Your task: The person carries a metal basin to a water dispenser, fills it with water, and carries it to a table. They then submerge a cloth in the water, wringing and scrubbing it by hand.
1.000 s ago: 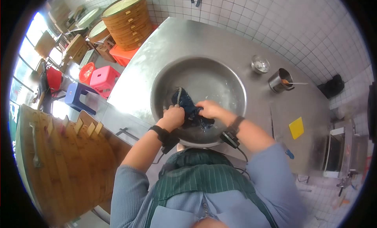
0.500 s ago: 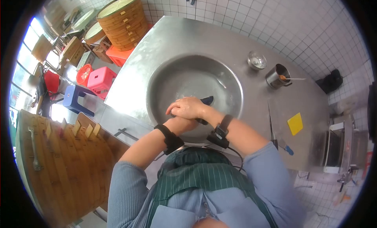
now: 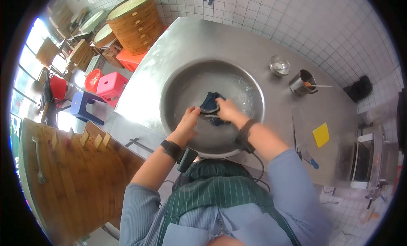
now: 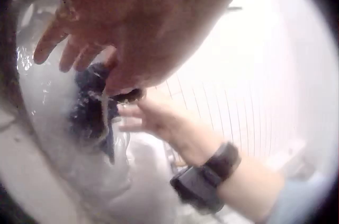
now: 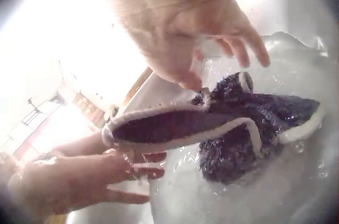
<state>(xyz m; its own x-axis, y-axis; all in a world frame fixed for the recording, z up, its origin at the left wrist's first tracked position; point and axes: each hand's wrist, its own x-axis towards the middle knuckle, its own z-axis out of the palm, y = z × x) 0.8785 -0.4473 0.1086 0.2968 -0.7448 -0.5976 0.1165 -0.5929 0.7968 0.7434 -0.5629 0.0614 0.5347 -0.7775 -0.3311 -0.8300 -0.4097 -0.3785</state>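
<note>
A soaked dark blue cloth [image 3: 209, 102] with pale edging lies bunched in the water of a round steel basin [image 3: 168, 82]. My left hand [image 3: 185, 125] pinches a raised edge of it between thumb and fingers, the other fingers stretched out. In the right wrist view that edge of the cloth [image 5: 164, 127] stretches toward the left hand [image 5: 74, 179]. My right hand [image 3: 229, 111] is at the cloth's right side, with its fingers spread and loosely bent. Its thumb tip is right at a pale fold in the right wrist view.
The basin sits on a steel worktop [image 3: 203, 40]. On the right are a glass bowl [image 3: 280, 65], a metal cup [image 3: 302, 84] with a utensil, a yellow scraper [image 3: 321, 135] and a blue-handled knife [image 3: 313, 162]. Bamboo steamers [image 3: 135, 25] are stacked back left; a large one [image 3: 76, 174] stands near left.
Half a second ago my right hand lay over the left, mostly covering the cloth. Now the hands are apart and the cloth shows spread between them, farther up in the basin.
</note>
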